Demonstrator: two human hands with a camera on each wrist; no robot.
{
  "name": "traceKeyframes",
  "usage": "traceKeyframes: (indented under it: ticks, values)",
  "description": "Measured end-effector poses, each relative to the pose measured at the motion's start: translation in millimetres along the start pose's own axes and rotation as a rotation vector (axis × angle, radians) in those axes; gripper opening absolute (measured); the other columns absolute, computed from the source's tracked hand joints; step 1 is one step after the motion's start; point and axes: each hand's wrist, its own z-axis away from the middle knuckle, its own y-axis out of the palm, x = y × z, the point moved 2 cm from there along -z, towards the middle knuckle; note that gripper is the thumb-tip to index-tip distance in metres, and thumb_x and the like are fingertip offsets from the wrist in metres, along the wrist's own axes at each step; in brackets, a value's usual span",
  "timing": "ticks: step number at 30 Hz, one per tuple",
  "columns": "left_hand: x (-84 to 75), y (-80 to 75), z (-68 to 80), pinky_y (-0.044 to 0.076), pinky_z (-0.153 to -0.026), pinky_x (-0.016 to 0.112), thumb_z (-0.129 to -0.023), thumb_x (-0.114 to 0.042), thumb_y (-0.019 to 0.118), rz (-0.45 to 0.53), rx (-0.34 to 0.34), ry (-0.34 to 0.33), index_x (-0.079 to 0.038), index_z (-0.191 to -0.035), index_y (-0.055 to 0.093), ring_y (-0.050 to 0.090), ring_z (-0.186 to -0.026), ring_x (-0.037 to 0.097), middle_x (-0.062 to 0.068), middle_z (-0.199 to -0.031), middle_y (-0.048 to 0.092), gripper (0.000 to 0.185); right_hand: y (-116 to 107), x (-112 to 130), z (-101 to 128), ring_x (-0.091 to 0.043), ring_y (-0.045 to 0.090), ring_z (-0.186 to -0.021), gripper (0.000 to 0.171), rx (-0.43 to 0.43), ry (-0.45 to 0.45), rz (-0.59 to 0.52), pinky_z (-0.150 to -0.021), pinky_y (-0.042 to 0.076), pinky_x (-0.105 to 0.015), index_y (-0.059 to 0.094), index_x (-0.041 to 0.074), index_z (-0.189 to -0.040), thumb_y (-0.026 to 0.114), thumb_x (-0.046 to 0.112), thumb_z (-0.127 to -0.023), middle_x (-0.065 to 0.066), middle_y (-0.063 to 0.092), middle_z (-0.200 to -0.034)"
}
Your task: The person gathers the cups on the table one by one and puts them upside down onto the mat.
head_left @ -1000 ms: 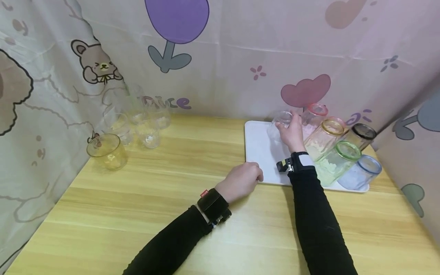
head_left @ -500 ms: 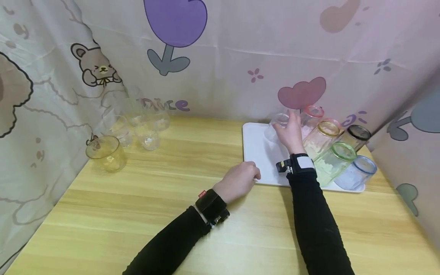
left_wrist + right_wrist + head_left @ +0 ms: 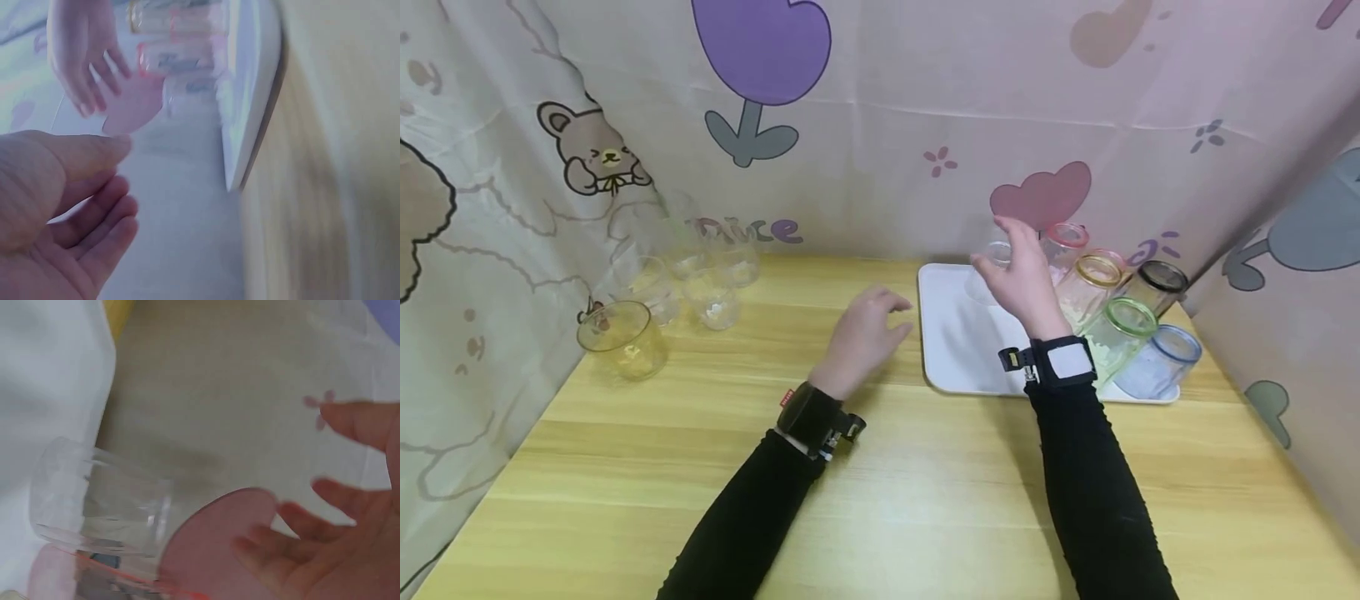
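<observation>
Head view, my right hand: my right hand [image 3: 1018,279] hangs over the far part of the white tray [image 3: 955,358], fingers spread and loose, gripping nothing.
Head view, clear glass: the clear glass [image 3: 988,271] lies tipped on the tray's far left part, just beyond my fingertips; I cannot tell from here whether they touch it.
Head view, coloured glasses: the row of coloured glasses [image 3: 1120,333] leans along the tray's right side, near the tabletop's far right corner.
Head view, my left hand: my left hand [image 3: 857,333] floats above the tabletop [image 3: 880,500], just left of the tray's left edge, fingers relaxed and empty.
Head view, other glasses: more glasses [image 3: 677,279] stand at the far left corner.

Left wrist view, my left hand: my palm [image 3: 59,212] is open, fingers gently bent, holding nothing; the tray's edge [image 3: 250,106] runs beside it, blurred.

Right wrist view, clear glass: the glass [image 3: 100,500] lies on its side, apart from my fingers [image 3: 294,531], which are straight and free.
Right wrist view, red rim: a red-rimmed glass [image 3: 119,575] sits close against it.

Handling, weight: I judge it light and rigid.
Handling, surface: smooth walls, likely slippery, and lying down it may roll.
Handling, fragility: thin glass, so I would not knock it into its neighbours.
Handling, grasp: I would wrap thumb and fingers round the mid-body, not pinch the rim.
</observation>
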Motion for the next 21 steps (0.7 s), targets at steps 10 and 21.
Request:
traceKeyframes:
  ticks: [10,21]
  values:
    - [20.5,-34.8,-2.1,0.048,-0.112,0.042,-0.089,-0.033,0.084,0.055,-0.346,-0.081,0.0,-0.149,0.044,0.047,-0.135,0.034,0.019,-0.148,0.041,0.08,15.8,28.8,30.2,-0.04,0.061,-0.117,0.048,0.221,-0.186,0.129,-0.098,0.051,-0.053,0.062,-0.001,-0.134,0.077,0.02,-0.093,-0.021,0.062,-0.131]
    - [48.6,-59.3,4.0,0.027,-0.125,0.045,-0.085,-0.038,0.085,0.2,-0.743,-0.232,-0.005,-0.159,0.026,0.029,-0.151,0.029,0.017,-0.164,0.021,0.1,38.0,30.3,64.6,-0.019,0.066,-0.081,0.02,0.526,-0.258,0.264,-0.072,0.055,-0.038,0.074,0.008,-0.098,0.081,0.024,-0.088,-0.001,0.07,-0.088]
